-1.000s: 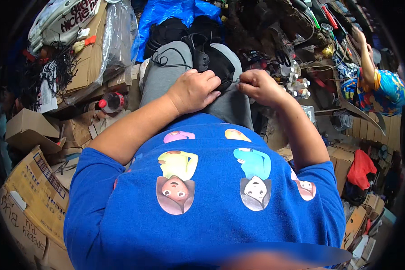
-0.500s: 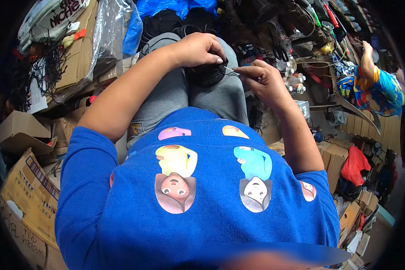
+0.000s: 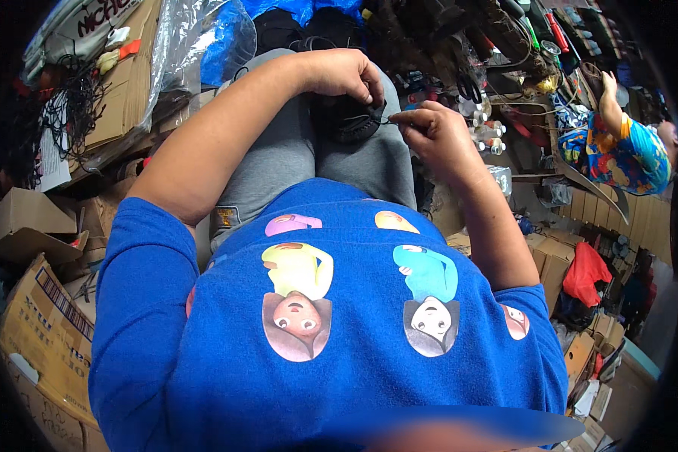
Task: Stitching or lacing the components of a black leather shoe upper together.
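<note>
A black shoe (image 3: pixel 348 129) rests across my grey-trousered thighs, its edge toward me. My left hand (image 3: pixel 346 75) bends over its far side, fingers curled down and closed on it; the fingertips are partly hidden. Just to the right of the shoe, my right hand (image 3: pixel 435 134) is closed in a pinch, thumb against forefinger. From that pinch a thin dark strand (image 3: pixel 384 122) reaches to the shoe's edge; whether it is a thread or a slim tool is too small to tell. More black shoes (image 3: pixel 331 29) lie beyond my knees.
Cardboard boxes (image 3: pixel 41 218) and clear plastic sheeting (image 3: pixel 181 68) crowd the left. On the right are small bottles (image 3: pixel 491 138), a curved metal blade (image 3: pixel 603 192) and a red plastic bag (image 3: pixel 586 273). Another person's arm in a colourful sleeve (image 3: pixel 614 154) shows at the far right.
A pale thin piece between my hands no longer shows; a dark strand is seen there now. My left hand has shifted slightly, and the other person's arm has moved a little left.
</note>
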Available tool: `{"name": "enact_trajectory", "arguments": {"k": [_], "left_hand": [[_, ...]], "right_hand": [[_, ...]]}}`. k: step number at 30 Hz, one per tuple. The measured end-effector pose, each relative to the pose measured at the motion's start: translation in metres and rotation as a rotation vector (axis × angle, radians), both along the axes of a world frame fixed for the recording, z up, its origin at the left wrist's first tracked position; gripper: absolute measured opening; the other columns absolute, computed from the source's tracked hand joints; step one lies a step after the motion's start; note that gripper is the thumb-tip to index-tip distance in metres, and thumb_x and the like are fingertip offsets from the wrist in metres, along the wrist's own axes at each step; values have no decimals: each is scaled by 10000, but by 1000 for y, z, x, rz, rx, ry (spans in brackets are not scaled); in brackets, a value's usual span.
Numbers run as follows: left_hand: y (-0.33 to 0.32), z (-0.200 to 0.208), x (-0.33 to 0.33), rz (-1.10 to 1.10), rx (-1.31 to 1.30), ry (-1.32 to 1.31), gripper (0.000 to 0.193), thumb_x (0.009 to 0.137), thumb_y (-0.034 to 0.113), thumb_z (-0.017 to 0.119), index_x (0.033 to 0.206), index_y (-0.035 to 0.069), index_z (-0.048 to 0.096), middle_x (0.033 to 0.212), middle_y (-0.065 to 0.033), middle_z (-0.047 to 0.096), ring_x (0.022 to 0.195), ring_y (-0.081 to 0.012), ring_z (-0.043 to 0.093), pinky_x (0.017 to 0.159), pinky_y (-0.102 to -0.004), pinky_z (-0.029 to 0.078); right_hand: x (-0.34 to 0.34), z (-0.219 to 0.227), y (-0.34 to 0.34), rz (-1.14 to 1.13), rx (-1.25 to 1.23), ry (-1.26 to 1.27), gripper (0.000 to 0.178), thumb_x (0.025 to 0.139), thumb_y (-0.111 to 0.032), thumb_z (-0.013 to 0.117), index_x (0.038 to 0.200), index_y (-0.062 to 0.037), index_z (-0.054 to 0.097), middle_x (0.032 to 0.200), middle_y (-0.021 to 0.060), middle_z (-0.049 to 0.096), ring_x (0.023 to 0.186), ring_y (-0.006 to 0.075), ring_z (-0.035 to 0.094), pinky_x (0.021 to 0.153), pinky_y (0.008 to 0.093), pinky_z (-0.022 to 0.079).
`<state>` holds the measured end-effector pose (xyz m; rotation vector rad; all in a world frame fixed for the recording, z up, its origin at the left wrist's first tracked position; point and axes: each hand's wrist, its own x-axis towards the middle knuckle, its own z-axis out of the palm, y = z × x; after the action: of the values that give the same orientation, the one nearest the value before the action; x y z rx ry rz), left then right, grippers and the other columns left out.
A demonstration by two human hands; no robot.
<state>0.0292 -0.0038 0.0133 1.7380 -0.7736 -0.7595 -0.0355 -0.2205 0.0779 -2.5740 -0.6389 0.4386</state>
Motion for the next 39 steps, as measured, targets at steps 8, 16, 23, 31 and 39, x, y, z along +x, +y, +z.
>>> {"name": "enact_trajectory", "arguments": {"k": [8, 16, 23, 31, 39], "left_hand": [[1, 5, -1, -9, 50, 26, 262, 755, 41, 609, 1004, 0, 678, 932, -86, 692, 891, -159, 631, 876, -283, 458], [2, 6, -2, -8, 40, 1, 273, 749, 47, 615, 1010, 10, 683, 930, -79, 698, 879, -143, 635, 855, -266, 465], [2, 2, -1, -13, 56, -26, 278, 753, 38, 604, 1019, 15, 680, 931, -85, 698, 878, -145, 635, 845, -266, 468], [2, -7, -5, 1, 14, -176, 234, 736, 82, 686, 969, 78, 706, 849, -58, 614, 846, -182, 594, 801, -297, 468], [-1, -13, -4, 57, 79, -194, 213, 694, 95, 724, 907, 106, 724, 813, -47, 574, 830, -198, 571, 771, -305, 460]], "right_hand": [[-9, -7, 5, -25, 61, -77, 231, 737, -71, 634, 950, -123, 707, 754, 125, 574, 719, 301, 601, 664, 382, 484], [10, 11, 18, 220, -107, -183, 205, 717, -74, 602, 886, -105, 713, 758, 120, 588, 724, 314, 605, 685, 392, 503], [6, 6, 18, 214, -144, -201, 204, 716, -75, 622, 898, -101, 712, 758, 120, 587, 744, 310, 602, 706, 374, 498], [45, -29, -20, 20, 233, 498, 248, 786, -61, 660, 1012, -147, 709, 818, 27, 518, 836, 142, 529, 754, 265, 427], [55, -59, -23, 94, 410, 589, 216, 786, -51, 675, 999, -72, 704, 880, 10, 611, 861, 101, 540, 807, 241, 425]]}}
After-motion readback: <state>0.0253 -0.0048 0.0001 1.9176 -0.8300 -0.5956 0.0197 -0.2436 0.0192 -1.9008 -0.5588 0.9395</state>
